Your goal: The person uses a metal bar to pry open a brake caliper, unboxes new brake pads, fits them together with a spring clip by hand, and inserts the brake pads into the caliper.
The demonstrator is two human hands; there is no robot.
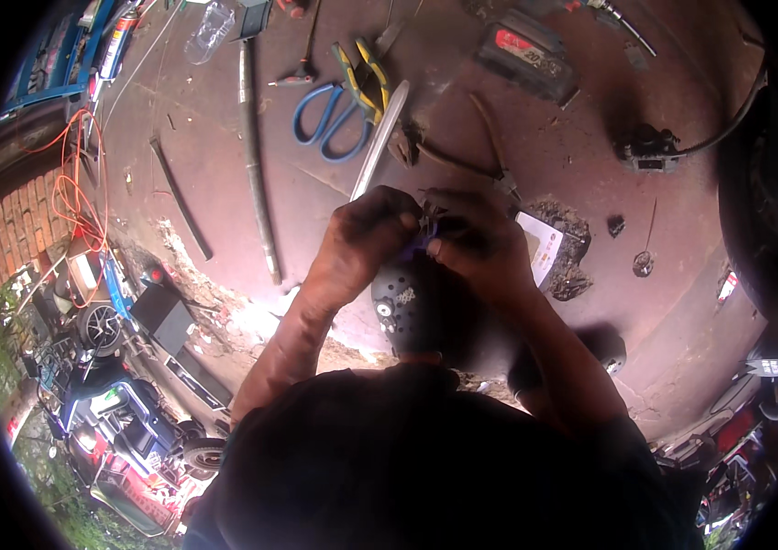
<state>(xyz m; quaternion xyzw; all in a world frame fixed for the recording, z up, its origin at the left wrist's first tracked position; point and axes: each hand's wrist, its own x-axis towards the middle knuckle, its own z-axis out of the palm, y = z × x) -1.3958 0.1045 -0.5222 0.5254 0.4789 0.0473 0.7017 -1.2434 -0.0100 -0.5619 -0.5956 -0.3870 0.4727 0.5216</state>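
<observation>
My left hand (pixel 372 231) and my right hand (pixel 488 242) meet in front of me, fingers bent and closed. Between the fingertips is a small item (pixel 428 225) with a purplish tint, too small and shaded to name. A long silver blade-like strip (pixel 380 139) runs away from my left hand; whether that hand touches it, I cannot tell. Beyond it are blue-handled scissors (pixel 341 137) and yellow-and-black pliers (pixel 372 84). Close to my right hand are brown-handled pliers (pixel 458 165) and a white card (pixel 543 246). Below the hands shows a dark perforated clog (pixel 397 302).
A long-handled hammer (pixel 249 137) and a dark rod (pixel 180 197) lie to the left. A battery pack (pixel 528 60) sits far right of centre, with a black cabled part (pixel 650 147) farther right. Orange cord (pixel 77 197) tangles at the left, above parked vehicles (pixel 118 422).
</observation>
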